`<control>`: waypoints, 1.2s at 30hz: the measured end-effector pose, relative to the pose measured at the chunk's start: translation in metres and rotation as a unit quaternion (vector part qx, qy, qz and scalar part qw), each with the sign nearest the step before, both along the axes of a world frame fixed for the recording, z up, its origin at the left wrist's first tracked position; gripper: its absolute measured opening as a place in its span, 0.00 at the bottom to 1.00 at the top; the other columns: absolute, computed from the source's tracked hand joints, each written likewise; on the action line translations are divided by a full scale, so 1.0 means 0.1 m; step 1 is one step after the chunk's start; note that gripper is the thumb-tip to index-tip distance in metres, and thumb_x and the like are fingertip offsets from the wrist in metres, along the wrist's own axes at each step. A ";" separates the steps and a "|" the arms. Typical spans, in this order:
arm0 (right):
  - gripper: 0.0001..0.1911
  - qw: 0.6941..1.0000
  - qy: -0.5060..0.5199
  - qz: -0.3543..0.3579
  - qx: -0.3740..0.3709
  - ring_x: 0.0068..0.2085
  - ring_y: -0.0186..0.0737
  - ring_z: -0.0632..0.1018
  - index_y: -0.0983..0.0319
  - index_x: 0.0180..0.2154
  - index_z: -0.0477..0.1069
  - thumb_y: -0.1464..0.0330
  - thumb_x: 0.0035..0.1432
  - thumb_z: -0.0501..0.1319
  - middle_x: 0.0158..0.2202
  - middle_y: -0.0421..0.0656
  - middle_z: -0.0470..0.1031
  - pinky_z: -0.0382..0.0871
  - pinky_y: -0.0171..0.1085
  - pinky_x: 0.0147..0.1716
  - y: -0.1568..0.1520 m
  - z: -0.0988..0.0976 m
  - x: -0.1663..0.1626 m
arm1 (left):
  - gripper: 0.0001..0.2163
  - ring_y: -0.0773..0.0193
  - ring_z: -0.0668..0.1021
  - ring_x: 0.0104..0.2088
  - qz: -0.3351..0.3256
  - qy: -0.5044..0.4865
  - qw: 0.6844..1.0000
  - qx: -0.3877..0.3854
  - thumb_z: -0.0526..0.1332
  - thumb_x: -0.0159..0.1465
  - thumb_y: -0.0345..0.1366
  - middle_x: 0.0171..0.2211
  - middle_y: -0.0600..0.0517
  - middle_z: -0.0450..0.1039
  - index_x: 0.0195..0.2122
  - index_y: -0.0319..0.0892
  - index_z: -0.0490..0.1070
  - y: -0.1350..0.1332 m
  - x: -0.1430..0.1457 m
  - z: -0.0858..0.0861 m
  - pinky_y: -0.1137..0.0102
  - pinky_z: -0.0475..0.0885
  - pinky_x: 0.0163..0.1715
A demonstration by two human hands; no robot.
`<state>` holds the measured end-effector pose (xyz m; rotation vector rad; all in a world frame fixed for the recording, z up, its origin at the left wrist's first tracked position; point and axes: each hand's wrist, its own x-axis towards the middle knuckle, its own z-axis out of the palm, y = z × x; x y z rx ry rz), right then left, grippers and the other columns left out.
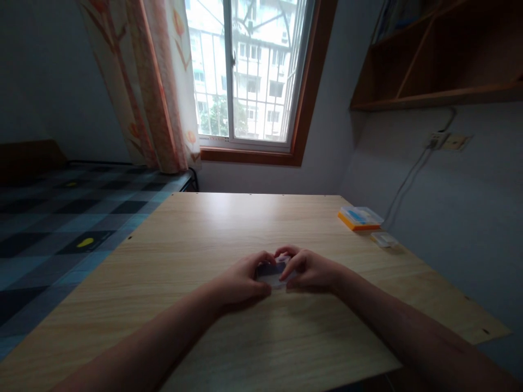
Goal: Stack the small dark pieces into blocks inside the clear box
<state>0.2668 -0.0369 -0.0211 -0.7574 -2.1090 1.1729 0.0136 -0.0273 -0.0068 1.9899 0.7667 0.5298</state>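
Observation:
A small, clear plastic box (268,279) with a dark patch across its upper part is between my two hands, low over the middle of the wooden table. My left hand (245,276) grips its left side, with the thumb at the near edge and the fingers curled round the far edge. From the right, my right hand (310,269) closes on it, one bent finger reaching over its top. The fingers partly cover the box, and I cannot tell whether it touches the tabletop or what is inside it.
On the table (196,234), at the back right, lies an orange case (359,218) with a clear lid. A smaller clear case (384,239) is just nearer. Left of the table is a bed with a checked cover (106,218). A cable (408,174) runs down the right wall.

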 end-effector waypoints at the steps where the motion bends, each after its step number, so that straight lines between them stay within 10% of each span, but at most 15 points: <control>1: 0.14 1.000 0.007 -0.006 -0.003 0.58 0.44 0.70 0.56 0.39 0.83 0.64 0.47 0.75 0.59 0.46 0.64 0.64 0.43 0.60 -0.01 -0.02 0.00 | 0.23 0.51 0.75 0.49 0.001 0.002 1.000 0.000 0.65 0.50 0.29 0.50 0.46 0.74 0.50 0.42 0.70 0.00 0.00 0.00 0.59 0.71 0.49; 19: 0.23 0.995 0.023 -0.075 0.055 0.57 0.47 0.69 0.59 0.43 0.74 0.63 0.45 0.76 0.55 0.47 0.66 0.66 0.45 0.54 -0.11 -0.10 0.00 | 0.26 0.49 0.74 0.53 -0.024 -0.028 0.999 0.025 0.68 0.54 0.37 0.54 0.44 0.72 0.55 0.42 0.68 0.04 -0.03 -0.05 0.58 0.69 0.55; 36: 0.19 0.986 0.007 -0.148 0.072 0.49 0.41 0.73 0.60 0.39 0.77 0.68 0.42 0.75 0.54 0.45 0.70 0.69 0.37 0.45 -0.13 -0.09 -0.01 | 0.23 0.48 0.77 0.53 0.127 -0.061 0.988 0.058 0.57 0.62 0.51 0.52 0.42 0.76 0.52 0.42 0.71 0.18 -0.01 -0.05 0.60 0.74 0.50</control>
